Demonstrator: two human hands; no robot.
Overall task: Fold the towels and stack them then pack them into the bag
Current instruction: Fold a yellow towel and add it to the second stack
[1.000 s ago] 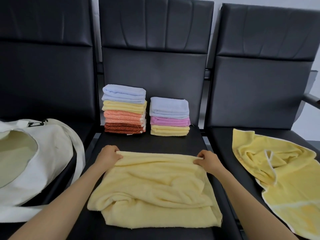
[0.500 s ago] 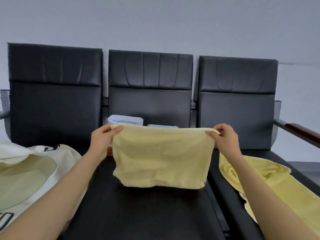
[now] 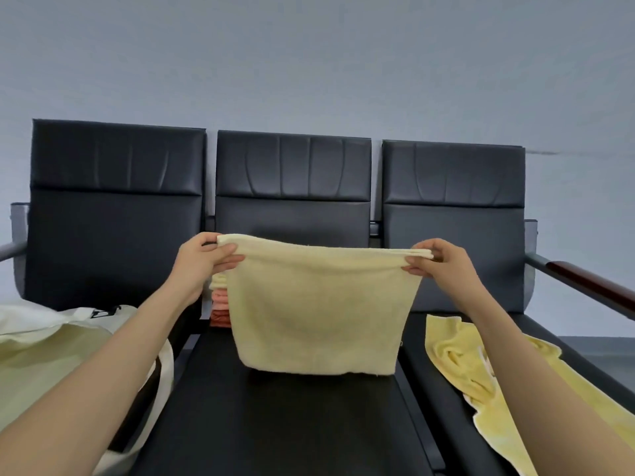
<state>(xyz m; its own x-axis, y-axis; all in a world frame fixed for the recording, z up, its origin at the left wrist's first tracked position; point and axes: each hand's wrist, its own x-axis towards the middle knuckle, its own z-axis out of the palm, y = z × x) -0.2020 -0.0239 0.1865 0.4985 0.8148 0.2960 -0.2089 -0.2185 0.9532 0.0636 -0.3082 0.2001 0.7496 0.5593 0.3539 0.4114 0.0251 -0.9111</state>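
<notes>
Towel [image 3: 319,310] being held up over middle seat [image 3: 292,424].
Left hand [image 3: 202,266] and right hand [image 3: 443,266] are pinching its top corners; bag [image 3: 51,365] is lying at 8 o'clock.

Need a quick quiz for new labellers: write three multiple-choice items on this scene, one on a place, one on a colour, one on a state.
1. The crumpled towel lies on: A the left chair; B the middle chair; C the right chair.
2. The held towel is: A pale yellow; B blue; C pink.
3. The held towel: A lies flat; B hangs from both hands; C sits on a stack.
Answers: 1 C, it sprawls on the right chair's cushion. 2 A, its cloth is pale yellow. 3 B, the left hand and right hand pinch its top corners.
</notes>
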